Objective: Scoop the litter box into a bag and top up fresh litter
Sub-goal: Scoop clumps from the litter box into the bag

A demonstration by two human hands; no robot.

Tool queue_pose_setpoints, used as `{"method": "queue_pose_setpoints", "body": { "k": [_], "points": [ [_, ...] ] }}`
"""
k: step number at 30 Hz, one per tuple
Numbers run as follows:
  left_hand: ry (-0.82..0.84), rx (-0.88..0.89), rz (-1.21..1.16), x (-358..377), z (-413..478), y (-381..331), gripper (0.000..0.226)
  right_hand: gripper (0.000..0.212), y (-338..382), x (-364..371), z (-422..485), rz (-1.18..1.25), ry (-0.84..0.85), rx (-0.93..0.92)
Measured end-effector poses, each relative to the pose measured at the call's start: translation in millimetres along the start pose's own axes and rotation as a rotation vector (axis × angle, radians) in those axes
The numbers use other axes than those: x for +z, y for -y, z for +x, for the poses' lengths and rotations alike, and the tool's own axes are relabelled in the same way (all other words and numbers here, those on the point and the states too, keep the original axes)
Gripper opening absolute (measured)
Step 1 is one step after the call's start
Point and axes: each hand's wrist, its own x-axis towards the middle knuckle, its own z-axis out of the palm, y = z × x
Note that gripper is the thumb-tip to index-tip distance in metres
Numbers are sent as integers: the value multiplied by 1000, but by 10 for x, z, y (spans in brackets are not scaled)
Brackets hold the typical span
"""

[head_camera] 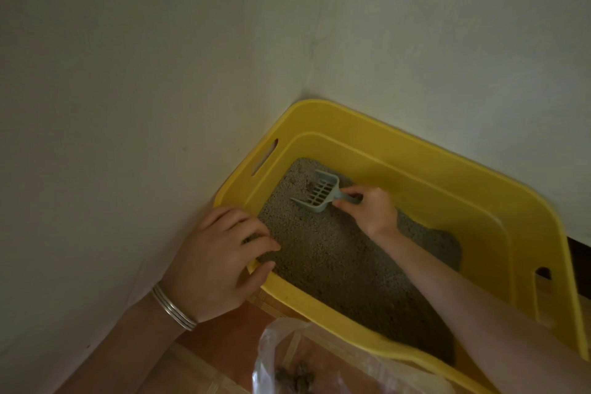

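Right grip [367, 211]: fingers and thumb pinched round the handle of the pale blue scoop [318, 192]. Scoop head just left of my knuckles, on the litter [335, 259] at the far-left end of the yellow litter box [447, 169]. Its long axis runs handle right, slotted head left. Left grip [220, 262]: fingers curled over the box's near-left rim

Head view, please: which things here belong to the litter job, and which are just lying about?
Job: yellow litter box, litter, blue scoop, plastic bag, right hand, left hand.
Lying about: bangles, tiled floor, wall.
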Motion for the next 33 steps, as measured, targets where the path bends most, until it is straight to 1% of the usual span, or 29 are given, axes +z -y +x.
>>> {"method": "queue_pose_setpoints", "body": {
  "k": [3,6,10,13,15,20,23,29,31,33],
  "points": [
    [-6,-3,6,9,-6,1,23,32,-72,74,-29,168,9,63],
    [-19,-2,16,24,-9,1,22,33,-115,94,-30,254,14,97],
    [-33,-14,25,23,-8,-24,23,33,-120,13,-9,312,16,81],
    [-5,-34,41,6,-6,-39,26,34,-112,-96,-28,406,-22,82],
    [10,-40,42,-12,-9,-39,27,33,-113,-183,-70,438,-19,68],
    [11,-61,44,-28,-13,-66,28,28,-166,-393,-303,462,-20,14],
    [14,-72,63,-29,-12,-83,29,28,-182,-459,-497,380,15,-76],
    [13,-124,67,-36,-11,-134,31,29,-161,-602,-701,246,15,-188],
    [15,-137,70,-43,-11,-150,32,28,-186,-659,-746,257,-6,-190],
    [29,-140,87,-45,-20,-155,33,27,-212,-702,-794,249,14,-178]
  ]
}}
